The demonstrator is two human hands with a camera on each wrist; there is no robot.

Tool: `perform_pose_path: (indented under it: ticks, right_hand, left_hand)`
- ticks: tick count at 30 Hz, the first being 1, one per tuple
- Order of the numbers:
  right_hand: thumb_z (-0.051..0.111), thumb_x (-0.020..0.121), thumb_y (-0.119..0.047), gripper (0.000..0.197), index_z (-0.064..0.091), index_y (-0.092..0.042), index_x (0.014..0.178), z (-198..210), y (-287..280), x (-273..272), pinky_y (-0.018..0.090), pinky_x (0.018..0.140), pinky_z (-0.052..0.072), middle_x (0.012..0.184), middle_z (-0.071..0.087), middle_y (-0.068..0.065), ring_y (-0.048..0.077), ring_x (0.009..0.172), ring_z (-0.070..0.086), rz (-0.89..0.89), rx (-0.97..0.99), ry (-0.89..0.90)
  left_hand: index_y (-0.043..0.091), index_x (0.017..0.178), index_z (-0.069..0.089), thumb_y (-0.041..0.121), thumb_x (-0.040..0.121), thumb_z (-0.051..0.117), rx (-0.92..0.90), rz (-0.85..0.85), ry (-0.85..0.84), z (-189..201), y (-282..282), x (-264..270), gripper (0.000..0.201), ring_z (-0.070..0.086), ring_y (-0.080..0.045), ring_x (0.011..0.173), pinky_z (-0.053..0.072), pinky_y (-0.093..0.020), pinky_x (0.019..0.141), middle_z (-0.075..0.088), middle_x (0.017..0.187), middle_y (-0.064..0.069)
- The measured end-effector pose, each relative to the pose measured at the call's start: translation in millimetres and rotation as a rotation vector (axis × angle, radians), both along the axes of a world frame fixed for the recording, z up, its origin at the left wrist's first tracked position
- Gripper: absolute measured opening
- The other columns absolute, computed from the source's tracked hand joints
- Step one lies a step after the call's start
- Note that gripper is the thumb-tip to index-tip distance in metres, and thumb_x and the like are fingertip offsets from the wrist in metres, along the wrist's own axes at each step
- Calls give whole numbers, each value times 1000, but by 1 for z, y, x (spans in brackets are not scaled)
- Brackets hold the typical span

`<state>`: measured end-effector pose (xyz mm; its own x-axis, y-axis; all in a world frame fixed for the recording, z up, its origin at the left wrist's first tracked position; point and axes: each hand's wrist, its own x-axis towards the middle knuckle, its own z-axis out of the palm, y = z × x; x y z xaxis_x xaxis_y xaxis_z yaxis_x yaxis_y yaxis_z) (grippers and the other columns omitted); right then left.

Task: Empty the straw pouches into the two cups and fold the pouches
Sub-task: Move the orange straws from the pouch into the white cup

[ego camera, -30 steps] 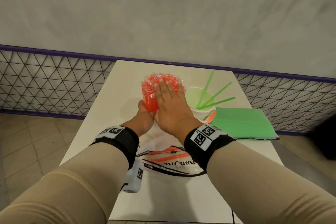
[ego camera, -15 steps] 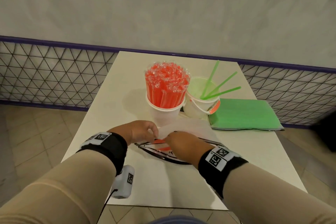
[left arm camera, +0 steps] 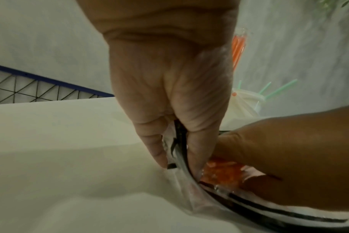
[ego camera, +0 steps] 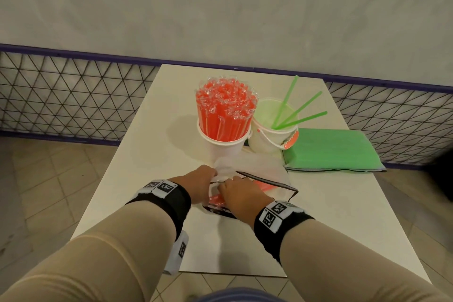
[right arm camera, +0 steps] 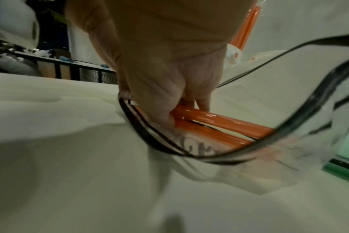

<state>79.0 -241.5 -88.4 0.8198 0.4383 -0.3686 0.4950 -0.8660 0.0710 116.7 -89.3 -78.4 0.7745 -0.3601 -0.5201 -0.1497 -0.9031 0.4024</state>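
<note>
A clear pouch with black trim lies open on the white table, a few orange straws still inside. My left hand pinches the pouch's black rim at its left end. My right hand reaches into the pouch mouth, and its fingers curl round the orange straws. Behind stand a white cup packed with orange straws and a second white cup with three green straws.
A green pouch full of green straws lies flat to the right of the cups. A mesh fence with a purple rail runs behind the table. Tiled floor lies to the left.
Both hands left the orange straws in the cup, came down to the clear pouch near me; the left now pinches its rim and the right has gone inside.
</note>
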Motion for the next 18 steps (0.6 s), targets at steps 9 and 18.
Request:
perform_pose_path:
  ticks: [9,18]
  right_hand:
    - [45,93,-6,21,52,-7,112,13,-12,1,34,78,39,107,55,12,29,98,54,-52,343,-48]
    - [50,87,1,41,53,-20,123,20,-33,10,30,67,34,90,46,1,18,76,40,24,424,-130]
  left_hand:
    - [18,152,24,1,74,77,-24,9,-25,-5,5,2,96,46,-22,130,43,-29,103,30,151,-2]
    - [15,148,30,6,87,61,2,-30,-112,7,4,9,70,44,-24,131,39,-31,106,33,148,-6]
